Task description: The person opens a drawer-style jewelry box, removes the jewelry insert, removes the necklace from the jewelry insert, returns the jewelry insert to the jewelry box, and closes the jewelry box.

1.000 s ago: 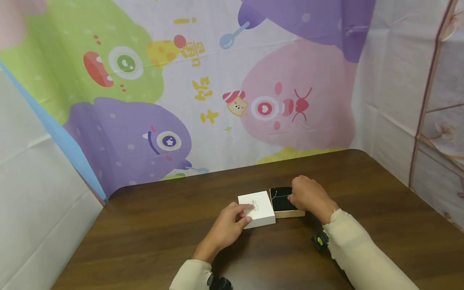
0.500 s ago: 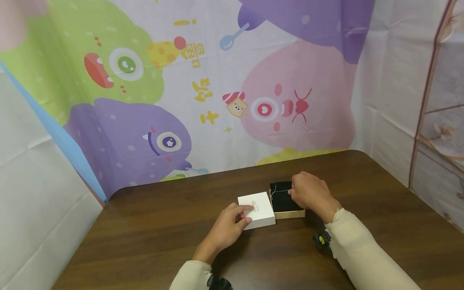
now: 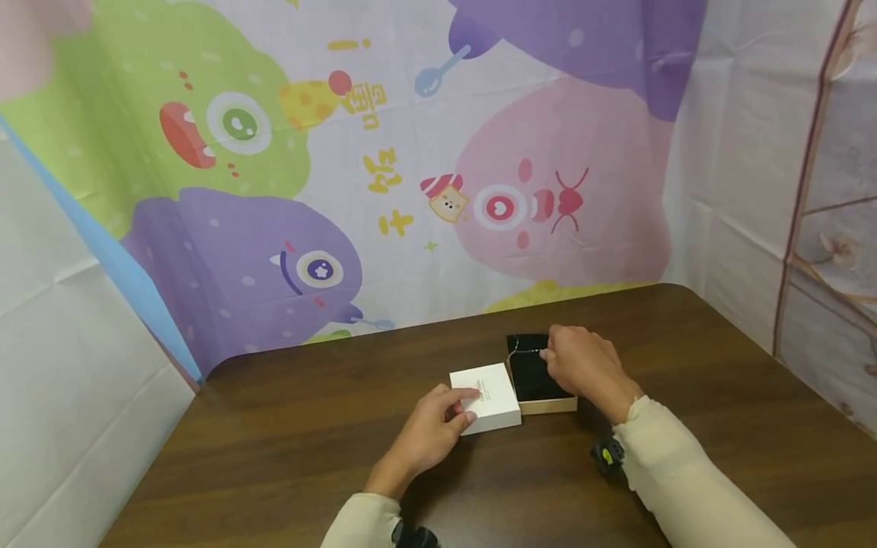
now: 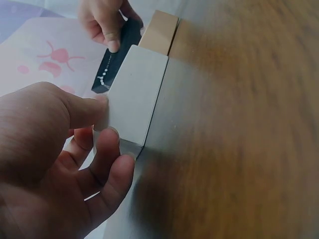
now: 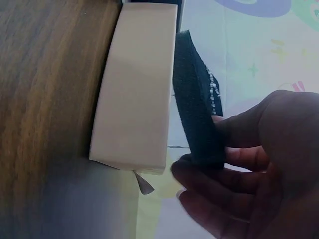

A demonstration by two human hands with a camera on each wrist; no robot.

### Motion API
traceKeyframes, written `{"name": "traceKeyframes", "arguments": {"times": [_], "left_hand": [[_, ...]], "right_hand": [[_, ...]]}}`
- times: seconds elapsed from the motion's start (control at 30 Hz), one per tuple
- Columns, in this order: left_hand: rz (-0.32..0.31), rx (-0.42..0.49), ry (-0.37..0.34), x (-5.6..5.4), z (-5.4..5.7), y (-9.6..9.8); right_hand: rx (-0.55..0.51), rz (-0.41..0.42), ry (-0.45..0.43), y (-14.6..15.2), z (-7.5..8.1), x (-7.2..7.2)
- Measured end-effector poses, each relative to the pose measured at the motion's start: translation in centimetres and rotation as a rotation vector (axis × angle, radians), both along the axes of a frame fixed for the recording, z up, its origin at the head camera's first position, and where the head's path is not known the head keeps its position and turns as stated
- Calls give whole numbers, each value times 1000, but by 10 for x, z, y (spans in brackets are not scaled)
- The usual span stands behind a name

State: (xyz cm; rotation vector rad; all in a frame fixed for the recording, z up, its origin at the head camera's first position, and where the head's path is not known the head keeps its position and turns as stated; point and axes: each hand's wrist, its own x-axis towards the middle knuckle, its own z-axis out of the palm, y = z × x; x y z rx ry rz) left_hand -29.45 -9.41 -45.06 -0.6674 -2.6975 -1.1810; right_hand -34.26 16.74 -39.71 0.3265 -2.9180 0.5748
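In the head view, a white box lid (image 3: 496, 396) with small print on top sits on the table. My left hand (image 3: 432, 426) rests at its left end, index finger laid on top and thumb at the near edge. Against the lid's right side stands a tan box base (image 3: 550, 407). My right hand (image 3: 585, 369) pinches a black foam insert (image 5: 194, 104), which tilts up out of the base. A thin silver chain (image 3: 524, 351) lies across the insert's face, partly hidden by the right thumb. The chain (image 4: 103, 78) shows pale beads in the left wrist view.
A brown wooden table (image 3: 274, 441) bears both box parts. Its back edge meets a cloth backdrop (image 3: 404, 281) printed with cartoon monsters. Pale cloth panels stand at the left and right. A small grey tab (image 5: 144, 183) hangs at the base's end.
The black insert has risen from the base, its far edge tilting up with the chain on it. My right hand has shifted slightly up and left; the left hand stays put.
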Motion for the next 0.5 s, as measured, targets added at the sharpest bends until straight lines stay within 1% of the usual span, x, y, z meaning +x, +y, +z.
{"name": "traceKeyframes", "arguments": {"times": [0.23, 0.37, 0.5], "left_hand": [[1, -3, -16, 1, -2, 0], [8, -7, -14, 0, -3, 0], [8, -10, -8, -1, -1, 0]], "right_hand": [[-99, 6, 88, -2, -7, 1], [-133, 16, 127, -4, -10, -1], [-162, 20, 169, -5, -10, -3]]}}
